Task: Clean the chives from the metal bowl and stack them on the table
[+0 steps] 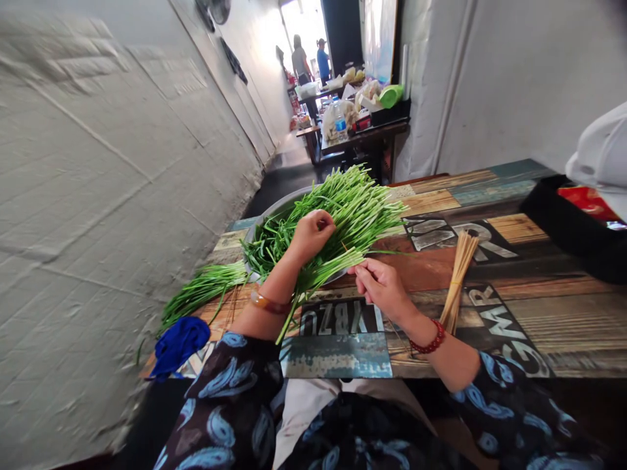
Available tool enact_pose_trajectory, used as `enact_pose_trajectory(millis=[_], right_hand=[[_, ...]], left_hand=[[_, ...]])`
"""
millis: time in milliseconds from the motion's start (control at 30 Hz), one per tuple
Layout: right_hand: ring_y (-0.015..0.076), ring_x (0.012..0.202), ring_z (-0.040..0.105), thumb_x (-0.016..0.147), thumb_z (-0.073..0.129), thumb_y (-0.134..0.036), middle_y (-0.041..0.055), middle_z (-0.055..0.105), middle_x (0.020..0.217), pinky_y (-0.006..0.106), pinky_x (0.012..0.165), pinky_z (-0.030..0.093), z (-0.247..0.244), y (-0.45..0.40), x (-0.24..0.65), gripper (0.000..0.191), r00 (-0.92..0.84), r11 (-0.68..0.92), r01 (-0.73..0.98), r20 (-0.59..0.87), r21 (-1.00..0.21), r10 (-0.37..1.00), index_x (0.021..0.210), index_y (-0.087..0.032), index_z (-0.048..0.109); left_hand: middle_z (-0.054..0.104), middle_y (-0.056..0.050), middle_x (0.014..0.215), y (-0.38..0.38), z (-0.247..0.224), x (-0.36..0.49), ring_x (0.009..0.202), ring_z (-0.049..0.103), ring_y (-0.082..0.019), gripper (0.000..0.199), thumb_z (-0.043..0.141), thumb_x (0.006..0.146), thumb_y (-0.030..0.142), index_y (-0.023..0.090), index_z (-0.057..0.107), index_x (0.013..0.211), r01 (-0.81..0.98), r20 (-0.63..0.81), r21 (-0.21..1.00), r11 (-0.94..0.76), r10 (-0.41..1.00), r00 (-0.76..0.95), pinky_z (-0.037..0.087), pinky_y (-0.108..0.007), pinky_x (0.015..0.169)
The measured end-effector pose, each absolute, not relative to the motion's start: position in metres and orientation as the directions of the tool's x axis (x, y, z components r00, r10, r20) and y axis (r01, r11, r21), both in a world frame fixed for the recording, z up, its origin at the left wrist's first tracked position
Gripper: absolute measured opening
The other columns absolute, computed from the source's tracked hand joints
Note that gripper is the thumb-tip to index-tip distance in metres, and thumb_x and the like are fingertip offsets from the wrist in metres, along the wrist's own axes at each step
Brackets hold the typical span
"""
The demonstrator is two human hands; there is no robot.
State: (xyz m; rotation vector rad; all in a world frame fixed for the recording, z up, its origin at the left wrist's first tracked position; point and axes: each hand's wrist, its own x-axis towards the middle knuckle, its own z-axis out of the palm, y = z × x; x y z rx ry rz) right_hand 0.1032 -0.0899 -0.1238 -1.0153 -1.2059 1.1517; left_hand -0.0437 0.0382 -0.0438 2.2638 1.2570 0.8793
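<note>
A big heap of long green stalks (365, 202) fills a round metal basin (289, 199) on the table. Over the heap is my left hand (313, 236), fingers curled with thumb and forefinger together; whatever they pinch is too small to name. My right hand (379, 284) is closed near the cut ends of a few pale stalks (337, 262) at the basin's front edge, its fingertips pinched; what lies between them I cannot make out. Right of it, a bundle of thin wooden sticks (459, 277) lies on the table. Another bunch of green stalks (203, 290) rests left of the basin.
A blue cloth (180, 346) lies at the table's left corner. At the right edge are a white and black object (600, 163) and a red packet (590, 201). Behind, another table (365, 136) holds bags and a bottle (339, 124). Two people stand far back.
</note>
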Motion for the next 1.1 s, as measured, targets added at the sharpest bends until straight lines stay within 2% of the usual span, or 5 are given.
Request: enact_pose_trajectory(millis=[100, 167, 467, 800, 1100], right_hand=[[0.0062, 0.035, 0.045, 0.09, 0.053, -0.046, -0.0062, 0.054, 0.054, 0.018, 0.037, 0.032, -0.123, -0.091, 0.104, 0.033, 0.001, 0.158, -0.095, 0.158, -0.983, 0.987, 0.087, -0.015, 0.065], [0.0064, 0.035, 0.045, 0.091, 0.052, -0.044, -0.0059, 0.054, 0.054, 0.019, 0.038, 0.033, -0.123, -0.092, 0.104, 0.032, 0.01, 0.18, -0.072, 0.18, -0.981, 0.984, 0.087, -0.015, 0.066], [0.0073, 0.037, 0.045, 0.097, 0.05, -0.031, -0.0054, 0.055, 0.049, 0.019, 0.04, 0.035, -0.119, -0.097, 0.108, 0.026, 0.049, 0.37, 0.138, 0.379, -0.919, 0.924, 0.085, -0.016, 0.069], [0.0068, 0.037, 0.045, 0.099, 0.049, -0.022, -0.0078, 0.052, 0.047, 0.018, 0.044, 0.038, -0.112, -0.096, 0.112, 0.023, 0.045, 0.402, 0.24, 0.423, -0.884, 0.905, 0.084, -0.017, 0.066], [0.0084, 0.037, 0.045, 0.098, 0.051, -0.025, -0.0065, 0.051, 0.047, 0.022, 0.045, 0.038, -0.104, -0.094, 0.118, 0.024, 0.013, 0.39, 0.32, 0.416, -0.863, 0.909, 0.082, -0.019, 0.067]], left_hand=[[0.059, 0.002, 0.069, 0.022, -0.028, -0.051, 0.06, 0.054, -0.01, 0.008, 0.062, 0.082, 0.022, 0.017, 0.057, 0.08, 0.35, 0.302, 0.818, -0.457, 0.858, 0.416, 0.042, -0.023, 0.059], [0.055, 0.004, 0.065, 0.009, -0.021, -0.055, 0.053, 0.047, -0.008, 0.012, 0.063, 0.082, 0.027, 0.016, 0.06, 0.082, 0.309, 0.257, 0.859, -0.408, 0.866, 0.429, 0.036, -0.021, 0.052], [0.049, 0.004, 0.054, -0.013, -0.027, -0.056, 0.051, 0.035, -0.007, 0.034, 0.066, 0.081, 0.043, 0.011, 0.076, 0.089, 0.364, 0.114, 0.89, -0.273, 0.908, 0.403, 0.025, -0.023, 0.05], [0.061, -0.001, 0.06, -0.016, -0.031, -0.057, 0.052, 0.04, -0.007, 0.028, 0.069, 0.08, 0.036, 0.011, 0.08, 0.087, 0.266, 0.064, 0.943, -0.2, 0.893, 0.445, 0.029, -0.021, 0.048], [0.054, 0.001, 0.053, -0.016, -0.033, -0.06, 0.048, 0.035, -0.006, 0.025, 0.07, 0.08, 0.034, 0.014, 0.082, 0.088, 0.197, 0.049, 0.966, -0.165, 0.871, 0.49, 0.024, -0.021, 0.045]])
